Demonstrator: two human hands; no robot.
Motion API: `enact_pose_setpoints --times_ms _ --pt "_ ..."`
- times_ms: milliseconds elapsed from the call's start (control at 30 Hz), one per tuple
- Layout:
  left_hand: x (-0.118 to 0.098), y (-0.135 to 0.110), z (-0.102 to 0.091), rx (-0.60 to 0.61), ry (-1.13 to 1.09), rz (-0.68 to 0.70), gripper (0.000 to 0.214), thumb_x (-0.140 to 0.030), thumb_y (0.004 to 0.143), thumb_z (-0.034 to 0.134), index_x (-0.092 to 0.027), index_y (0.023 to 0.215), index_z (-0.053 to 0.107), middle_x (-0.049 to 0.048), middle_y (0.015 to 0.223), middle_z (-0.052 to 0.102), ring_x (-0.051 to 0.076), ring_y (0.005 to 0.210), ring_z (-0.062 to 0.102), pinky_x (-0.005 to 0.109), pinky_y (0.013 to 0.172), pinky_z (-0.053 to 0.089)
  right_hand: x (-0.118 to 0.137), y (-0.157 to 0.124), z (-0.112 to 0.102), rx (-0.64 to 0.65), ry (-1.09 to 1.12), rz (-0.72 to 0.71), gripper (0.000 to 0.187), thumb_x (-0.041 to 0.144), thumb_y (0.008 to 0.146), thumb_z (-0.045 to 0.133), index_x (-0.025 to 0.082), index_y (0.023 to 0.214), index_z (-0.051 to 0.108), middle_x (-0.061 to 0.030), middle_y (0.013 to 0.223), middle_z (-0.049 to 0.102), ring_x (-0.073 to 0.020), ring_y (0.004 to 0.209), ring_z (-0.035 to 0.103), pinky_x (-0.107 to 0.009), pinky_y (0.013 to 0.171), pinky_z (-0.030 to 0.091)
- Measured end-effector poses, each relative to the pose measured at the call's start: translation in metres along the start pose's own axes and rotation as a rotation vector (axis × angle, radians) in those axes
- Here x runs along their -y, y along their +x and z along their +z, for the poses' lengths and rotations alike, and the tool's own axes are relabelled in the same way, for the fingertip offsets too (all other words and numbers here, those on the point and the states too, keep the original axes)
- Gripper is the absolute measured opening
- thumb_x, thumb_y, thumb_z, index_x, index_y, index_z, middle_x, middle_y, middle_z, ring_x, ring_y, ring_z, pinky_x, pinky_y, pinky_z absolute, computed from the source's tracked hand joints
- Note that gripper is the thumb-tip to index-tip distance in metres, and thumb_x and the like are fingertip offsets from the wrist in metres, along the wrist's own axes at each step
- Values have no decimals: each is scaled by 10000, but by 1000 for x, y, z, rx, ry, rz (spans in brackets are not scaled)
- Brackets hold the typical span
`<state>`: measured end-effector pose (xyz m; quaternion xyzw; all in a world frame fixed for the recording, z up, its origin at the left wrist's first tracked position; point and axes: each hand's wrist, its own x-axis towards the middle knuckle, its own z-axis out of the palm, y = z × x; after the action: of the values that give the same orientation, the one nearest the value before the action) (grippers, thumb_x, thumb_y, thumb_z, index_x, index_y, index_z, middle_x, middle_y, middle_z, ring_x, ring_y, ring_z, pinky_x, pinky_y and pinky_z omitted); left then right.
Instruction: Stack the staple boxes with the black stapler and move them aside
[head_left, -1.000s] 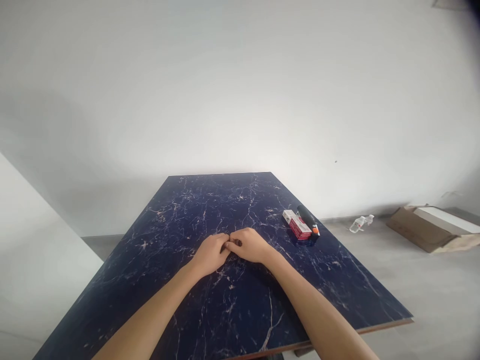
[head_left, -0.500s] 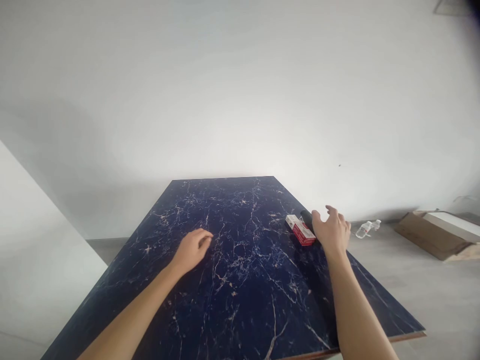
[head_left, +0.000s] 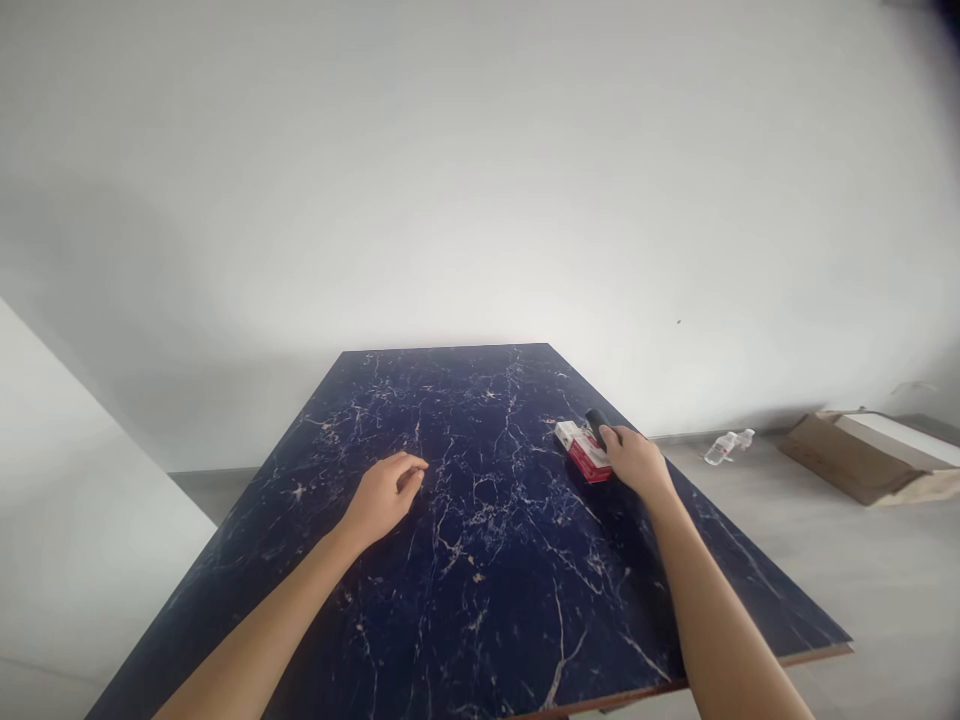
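My right hand (head_left: 636,460) lies at the right side of the dark blue marbled table (head_left: 480,560), its fingers wrapped over a black cylinder (head_left: 596,419) whose far end sticks out past the thumb. A red and white box (head_left: 581,449) lies right beside the cylinder, touching the hand's left side. My left hand (head_left: 384,495) rests on the table near the middle, fingers loosely bent and holding nothing.
A white wall stands behind the table. On the grey floor to the right lie a clear plastic bottle (head_left: 724,446) and a flat cardboard box (head_left: 862,458). A white panel (head_left: 67,500) slopes along the left.
The hands were together at the table's middle; the right one went out to the box and cylinder and has now closed over the cylinder. The left hand slid slightly left and stays.
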<state>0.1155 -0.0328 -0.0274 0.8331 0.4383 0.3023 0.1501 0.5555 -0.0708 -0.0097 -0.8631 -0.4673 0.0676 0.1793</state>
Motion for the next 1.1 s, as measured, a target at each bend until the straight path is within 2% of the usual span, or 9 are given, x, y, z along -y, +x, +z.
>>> enact_pose_setpoints --times_ms 100,233,400,500,633,767,933,1000,1100 --pt "-5 -1 0 28 9 -1 291 -373 1004 455 -247 1103 697 54 1011 719 212 868 676 351 807 528 30 -15 8 1 14 -79 512 503 1011 330 193 1097 728 -176 1105 748 -326 1036 692 -372 821 465" --pt "-5 -2 2 32 -7 -19 315 -388 1013 447 -244 1194 661 64 1066 696 203 868 670 347 805 529 91 -46 31 19 88 -233 447 497 1012 390 221 1045 740 -139 1043 768 -285 938 714 -319 738 452" --pt "7 -1 8 -53 -60 -134 412 -405 1039 396 -228 1381 543 109 1258 644 232 1060 664 398 951 507 169 -86 66 9 185 -418 406 507 1003 464 198 959 724 -153 917 760 -284 820 707 -327 697 431" --pt "14 1 11 -108 -104 -194 419 -380 1048 371 -198 1389 535 132 1322 619 251 1238 598 420 1066 445 205 -103 80 33 241 -457 387 508 997 492 196 942 715 -154 915 755 -287 825 705 -338 719 440" --pt "19 4 8 -169 -127 -244 433 -392 1047 365 -176 1373 552 154 1344 593 258 1279 568 425 1096 421 245 -121 92 84 319 -494 380 512 989 514 189 949 708 -159 910 751 -291 861 706 -356 760 462" --pt "37 7 -14 -279 -76 -341 394 -349 1028 376 -173 1277 625 152 1279 624 276 1268 565 445 1105 414 285 -137 107 137 401 -486 383 521 967 551 171 1003 705 -176 961 749 -313 939 705 -395 831 489" --pt "76 5 -55 -176 -88 -401 272 -330 948 524 -200 1098 711 96 1148 727 278 1087 671 412 997 497 306 -147 130 232 556 -459 439 568 981 498 179 1092 668 -145 1027 746 -294 987 702 -389 877 502" --pt "84 2 -65 -129 -118 -389 302 -381 945 545 -208 1125 715 77 1145 741 266 1057 688 381 963 518 302 -144 136 251 604 -477 486 567 1026 380 179 1142 649 -139 1065 741 -277 1015 699 -381 902 498" --pt "87 -1 -73 -21 -178 -294 398 -481 926 588 -235 1214 710 72 1265 696 267 1155 652 376 1023 494 292 -131 138 192 639 -576 462 454 1051 329 181 1341 564 -138 1319 663 -264 1255 598 -388 1053 429"
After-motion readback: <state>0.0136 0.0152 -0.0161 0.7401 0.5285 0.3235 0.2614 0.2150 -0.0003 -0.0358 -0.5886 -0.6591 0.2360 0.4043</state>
